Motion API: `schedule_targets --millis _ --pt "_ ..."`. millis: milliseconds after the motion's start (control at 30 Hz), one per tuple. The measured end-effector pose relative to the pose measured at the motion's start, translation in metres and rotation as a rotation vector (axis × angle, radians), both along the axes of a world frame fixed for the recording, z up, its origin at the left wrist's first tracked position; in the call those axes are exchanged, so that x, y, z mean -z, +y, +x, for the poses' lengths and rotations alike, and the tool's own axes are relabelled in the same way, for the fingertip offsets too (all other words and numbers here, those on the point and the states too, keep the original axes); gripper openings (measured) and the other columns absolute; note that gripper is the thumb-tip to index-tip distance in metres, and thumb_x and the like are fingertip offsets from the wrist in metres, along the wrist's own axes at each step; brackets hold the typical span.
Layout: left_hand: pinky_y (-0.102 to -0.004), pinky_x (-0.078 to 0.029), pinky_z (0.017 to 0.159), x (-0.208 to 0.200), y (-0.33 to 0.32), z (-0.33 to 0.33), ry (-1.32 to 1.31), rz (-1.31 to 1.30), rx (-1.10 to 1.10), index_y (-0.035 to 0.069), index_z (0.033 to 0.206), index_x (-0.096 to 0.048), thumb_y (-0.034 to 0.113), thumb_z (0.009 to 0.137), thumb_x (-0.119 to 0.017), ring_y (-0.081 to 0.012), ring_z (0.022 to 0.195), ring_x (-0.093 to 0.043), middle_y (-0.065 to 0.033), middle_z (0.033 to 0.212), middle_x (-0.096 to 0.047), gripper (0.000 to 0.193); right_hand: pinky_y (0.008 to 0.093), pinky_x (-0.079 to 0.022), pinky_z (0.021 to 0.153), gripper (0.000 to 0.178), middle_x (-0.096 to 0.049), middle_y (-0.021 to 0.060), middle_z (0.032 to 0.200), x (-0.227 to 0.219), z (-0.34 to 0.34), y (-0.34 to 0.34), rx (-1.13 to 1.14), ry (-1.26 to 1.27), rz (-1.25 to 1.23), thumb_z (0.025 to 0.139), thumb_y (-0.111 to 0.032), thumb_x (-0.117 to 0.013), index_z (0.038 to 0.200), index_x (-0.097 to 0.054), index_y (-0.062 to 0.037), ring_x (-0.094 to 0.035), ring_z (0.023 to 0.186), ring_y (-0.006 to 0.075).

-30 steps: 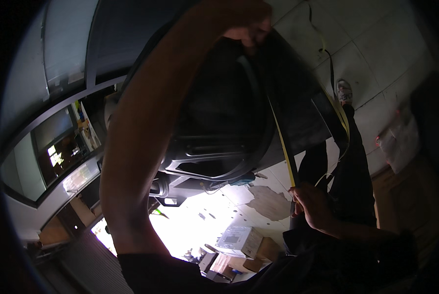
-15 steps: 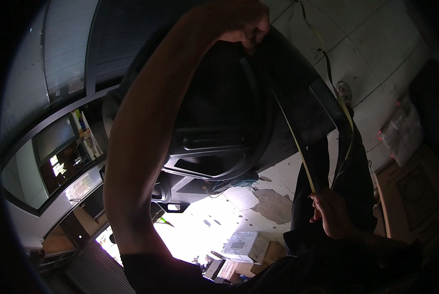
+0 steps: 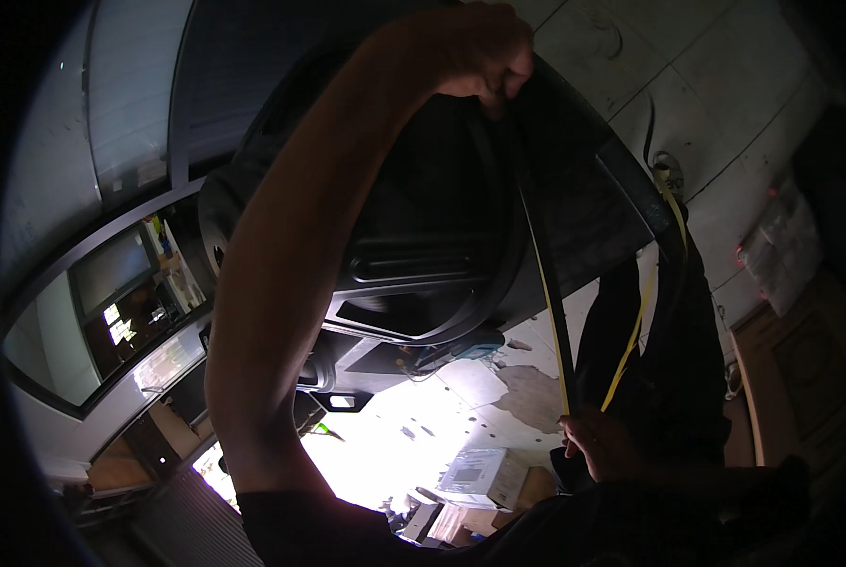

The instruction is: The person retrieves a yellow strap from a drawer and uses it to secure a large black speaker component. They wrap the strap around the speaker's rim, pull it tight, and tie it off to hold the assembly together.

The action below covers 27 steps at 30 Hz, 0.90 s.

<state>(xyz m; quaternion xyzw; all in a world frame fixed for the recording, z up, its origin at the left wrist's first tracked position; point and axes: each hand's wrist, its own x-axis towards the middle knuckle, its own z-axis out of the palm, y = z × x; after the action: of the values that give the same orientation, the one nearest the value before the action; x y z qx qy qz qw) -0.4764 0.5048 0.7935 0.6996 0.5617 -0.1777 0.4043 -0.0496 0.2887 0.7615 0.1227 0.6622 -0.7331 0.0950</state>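
Strip stretched taut between two hands over a dark moulded panel

A narrow black strip with a yellow edge (image 3: 549, 283) runs in a straight slanting line from the upper centre of the frame to the lower right of centre. At its lower end the right hand (image 3: 598, 444) pinches it between thumb and bent fingers. The left hand (image 3: 494, 57) is at the top centre, fingers curled and pressed together, against the dark upper part of the panel (image 3: 409, 265). The strip's upper end runs into shadow just below those fingers — I cannot tell whether they grip it or press it down. The left forearm (image 3: 281, 274) rises from the lower edge and crosses in front of the panel's left part.

A loose yellow length (image 3: 633, 350) bends up from near the right hand across a dark trouser leg (image 3: 683, 331), its upper part close to a shoe (image 3: 669, 175) at the upper right. Pale floor tiles (image 3: 716, 104) spread around the shoe. A pale crumpled bag with red spots (image 3: 784, 260) sits near the right edge, above a brown board (image 3: 801, 369).

At the bottom centre, a white box (image 3: 480, 477) stands just beside a brightly lit patch of floor (image 3: 376, 454) (glaring enough to wash out its detail).
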Motion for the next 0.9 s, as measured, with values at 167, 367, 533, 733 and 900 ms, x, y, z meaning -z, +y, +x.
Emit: schedule_targets --millis 167,367,533,733,900 --pt "-0.0361 -0.055 0.066 0.005 -0.009 0.009 0.092 0.057 0.029 0.005 0.082 -0.072 0.010 0.071 -0.080 -0.0222 0.077 -0.070 -0.0096 0.079 -0.071 0.014 0.0356 -0.053 0.066 0.028 -0.058 0.0158 0.090 -0.013 -0.013 -0.009 -0.050 -0.190 -0.206 0.102 -0.011 -0.044 0.122 -0.052 0.0064 -0.063 0.079 0.0235" --pt "-0.0347 -0.057 0.066 0.002 -0.011 0.024 0.210 0.019 0.031 0.004 0.082 -0.071 0.010 0.075 -0.079 -0.0200 0.078 -0.070 -0.0089 0.081 -0.070 0.012 0.0336 -0.054 0.074 0.025 -0.059 0.0156 0.093 -0.015 -0.030 -0.025 -0.049 -0.240 -0.251 0.104 -0.014 -0.042 0.114 -0.058 0.0033 -0.065 0.078 0.0227" --pt "-0.0352 -0.056 0.066 0.002 -0.018 0.025 0.241 0.046 0.107 0.005 0.079 -0.072 0.008 0.067 -0.081 -0.0235 0.077 -0.070 -0.0108 0.082 -0.070 0.016 0.0354 -0.053 0.076 0.024 -0.060 0.0170 0.095 -0.010 -0.044 -0.029 -0.022 -0.370 -0.378 0.104 -0.018 -0.047 0.106 -0.061 0.0012 -0.065 0.082 0.0253" --pt "-0.0368 -0.055 0.064 0.014 -0.011 0.033 0.304 0.028 0.148 0.007 0.075 -0.070 0.008 0.062 -0.081 -0.0268 0.075 -0.069 -0.0103 0.080 -0.068 0.017 0.0414 -0.051 0.086 0.042 -0.055 0.0199 0.112 0.038 -0.068 -0.009 0.303 -0.314 0.036 0.093 -0.034 -0.064 0.114 -0.061 0.0020 -0.061 0.102 0.0310" --pt "-0.0404 -0.055 0.064 0.009 -0.058 0.049 0.368 0.637 -0.067 0.006 0.086 -0.068 0.014 0.076 -0.074 -0.0264 0.077 -0.072 -0.0096 0.082 -0.072 0.013 0.0418 -0.051 0.088 0.037 -0.059 0.0190 0.102 0.030 -0.129 0.071 0.366 -0.183 0.108 0.094 -0.027 -0.062 0.118 -0.057 0.0018 -0.063 0.098 0.0311"
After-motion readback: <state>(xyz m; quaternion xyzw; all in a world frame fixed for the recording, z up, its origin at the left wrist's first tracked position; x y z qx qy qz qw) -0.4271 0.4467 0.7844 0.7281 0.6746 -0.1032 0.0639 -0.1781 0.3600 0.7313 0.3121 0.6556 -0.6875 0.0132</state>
